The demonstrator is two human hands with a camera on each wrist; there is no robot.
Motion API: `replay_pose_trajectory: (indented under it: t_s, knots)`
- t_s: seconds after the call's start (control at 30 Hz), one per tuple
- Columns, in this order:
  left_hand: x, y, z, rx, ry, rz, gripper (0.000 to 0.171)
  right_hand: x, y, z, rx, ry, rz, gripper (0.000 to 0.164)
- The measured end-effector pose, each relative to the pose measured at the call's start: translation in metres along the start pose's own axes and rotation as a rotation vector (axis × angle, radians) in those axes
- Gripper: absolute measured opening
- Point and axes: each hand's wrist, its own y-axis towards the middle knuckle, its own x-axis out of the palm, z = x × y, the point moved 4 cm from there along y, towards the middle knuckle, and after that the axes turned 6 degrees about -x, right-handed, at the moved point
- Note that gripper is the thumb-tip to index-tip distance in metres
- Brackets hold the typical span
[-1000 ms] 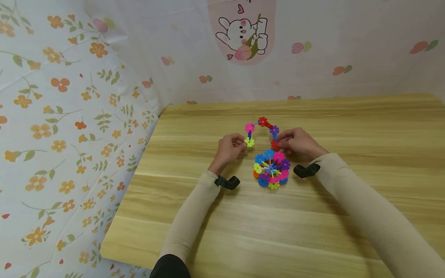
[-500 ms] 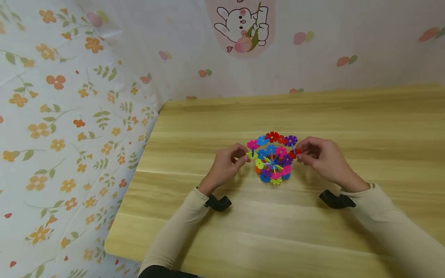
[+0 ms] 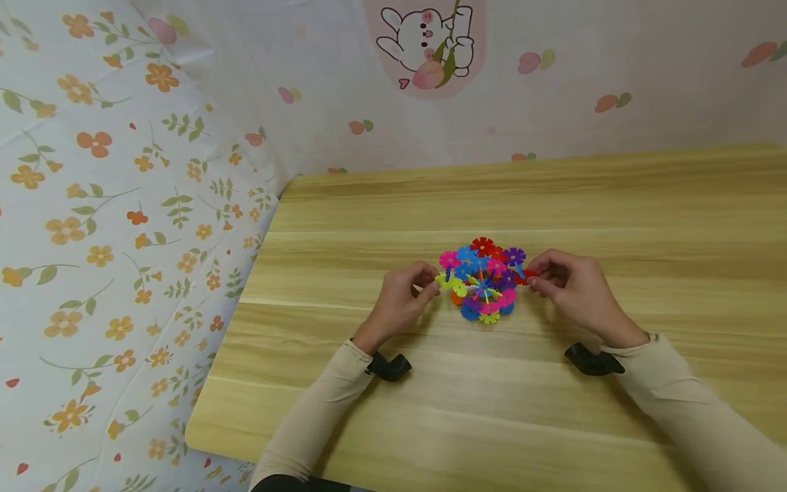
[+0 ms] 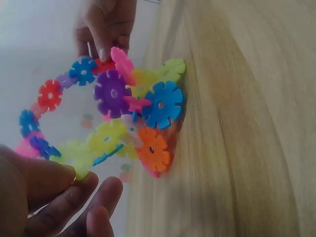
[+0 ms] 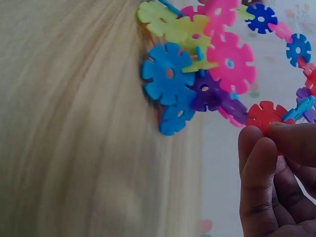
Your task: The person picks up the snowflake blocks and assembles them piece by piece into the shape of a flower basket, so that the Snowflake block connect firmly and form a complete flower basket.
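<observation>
A built cluster of interlocking plastic snowflake discs [image 3: 471,311] in many colours sits on the wooden table in the head view. An arched chain of snowflake discs [image 3: 482,246] curves around the cluster's far side. My left hand [image 3: 398,299] pinches the yellow end disc [image 4: 78,157] between thumb and forefinger. At the other end, my right hand [image 3: 576,294] pinches the red end disc [image 5: 266,114]. Both chain ends lie close beside the cluster; whether they touch it is unclear. Cluster and chain overlap in the head view, which hides parts of both.
The wooden table [image 3: 344,232] runs to a rabbit-printed cloth [image 3: 332,82] behind it. A flower-patterned cloth [image 3: 117,273] hangs along the left side. Black wrist devices [image 3: 595,359] sit at both cuffs.
The chain has come nearer to me, from behind the cluster to around it, and spread wider. My hands moved apart and toward me, keeping hold of its ends.
</observation>
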Motion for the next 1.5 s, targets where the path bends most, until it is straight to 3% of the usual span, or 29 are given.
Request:
replay_pose_trajectory:
  t_s: [0.27,0.4,0.77,1.0,1.23,1.5]
  knots:
    - [0.001,0.000,-0.006,-0.075,-0.101,-0.003,0.011,0.004,-0.002,0.004,0.032,0.035,0.008,0.011]
    - [-0.001,-0.002,-0.008,-0.090,-0.091,0.008,0.010,0.003,-0.004,0.004,0.045,0.045,0.009,0.009]
    - [0.002,-0.004,-0.002,0.041,0.076,0.030,0.009,0.002,-0.008,0.009,0.044,0.037,0.037,0.008]
    - [0.001,-0.004,0.000,0.087,0.124,0.061,0.008,0.001,-0.007,0.014,0.048,0.044,0.054,0.007]
    - [0.001,-0.008,-0.002,0.094,0.158,0.091,0.008,0.004,-0.005,0.014,0.070,0.063,0.065,0.008]
    - [0.004,-0.007,-0.001,0.094,0.152,0.071,0.007,0.003,-0.008,0.014,0.072,0.060,0.089,0.009]
